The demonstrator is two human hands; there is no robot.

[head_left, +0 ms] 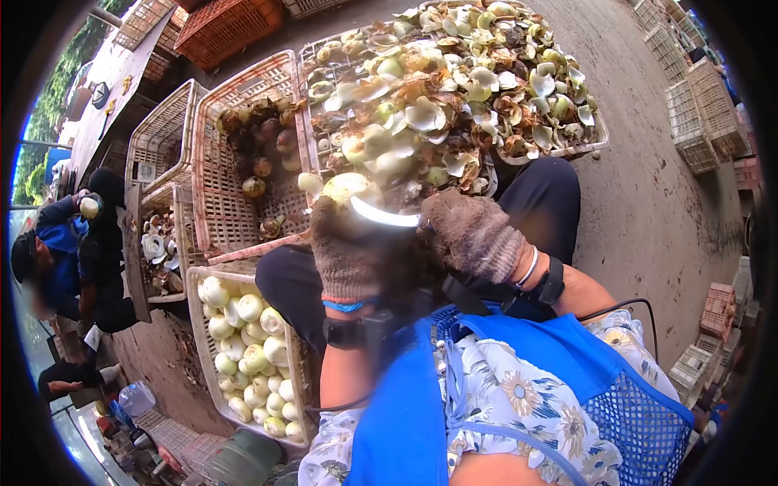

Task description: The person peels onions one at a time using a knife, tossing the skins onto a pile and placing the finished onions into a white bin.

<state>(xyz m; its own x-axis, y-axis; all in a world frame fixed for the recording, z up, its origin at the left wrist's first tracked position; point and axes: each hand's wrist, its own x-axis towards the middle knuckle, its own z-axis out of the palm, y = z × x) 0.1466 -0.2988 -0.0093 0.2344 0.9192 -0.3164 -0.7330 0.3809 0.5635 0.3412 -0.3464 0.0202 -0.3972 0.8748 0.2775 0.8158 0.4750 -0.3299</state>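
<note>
My left hand [347, 255], in a brown knit glove, is closed around a pale onion [350, 187]. In my gloved right hand [474, 233] is a knife, its bright curved blade [384, 215] reaching left against or just beside the onion; the handle is mostly hidden by the fingers. Beyond both hands, onion peels and cut ends [454, 89] are heaped over crates. To the left of my left hand, a crate [203, 198] holds several unpeeled brown onions [254, 187]. Nearer my left knee, another crate [194, 304] is filled with peeled white onions [251, 356].
A co-worker [61, 243] sits at the far left, a pale round item in one hand. Beside that person, a crate [183, 235] contains peels. An orange crate [227, 32] stands at the back; stacked crates [705, 113] line the right across the concrete floor [640, 202].
</note>
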